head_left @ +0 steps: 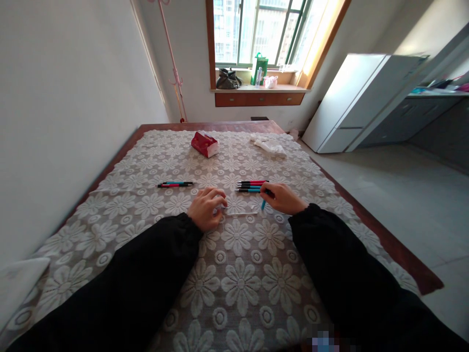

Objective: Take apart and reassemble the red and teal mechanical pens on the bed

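My left hand (206, 207) rests on the flowered lace tablecloth (238, 274), fingers curled over the left end of a thin clear plastic sleeve (242, 212). My right hand (284, 197) is closed around a blue pen (263, 204), its tip pointing down at the sleeve's right end. Just beyond my right hand lies a group of several red and blue pens (252, 186). Two more pens (175, 184), one blue and one red, lie to the left of my left hand.
A red tissue pack (204, 144) and a crumpled white cloth (268, 145) lie farther back on the table. A white wall runs along the left. A white cabinet (351, 100) stands on the floor at right, and a window sill with bags is behind.
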